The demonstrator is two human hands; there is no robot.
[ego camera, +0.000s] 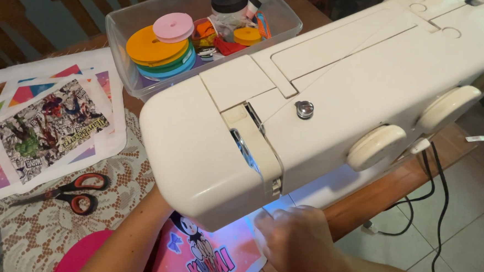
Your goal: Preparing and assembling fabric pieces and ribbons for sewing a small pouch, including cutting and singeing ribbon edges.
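Observation:
A cream sewing machine (pixel 332 96) fills the middle of the view, seen from above. My right hand (pixel 294 241) rests under its head at the near edge, fingers curled on the pink printed fabric (pixel 213 256) lying on the machine bed. My left arm (pixel 131 240) reaches in under the machine's head; the left hand itself is hidden behind it. The needle area is out of sight.
Red-and-black scissors (pixel 68 193) lie on a lace tablecloth (pixel 44 225) at the left. Printed paper sheets (pixel 49 123) sit beyond them. A clear plastic box (pixel 140 84) at the back holds ribbon spools and sewing bits. Black cables (pixel 435 185) hang off the table's right edge.

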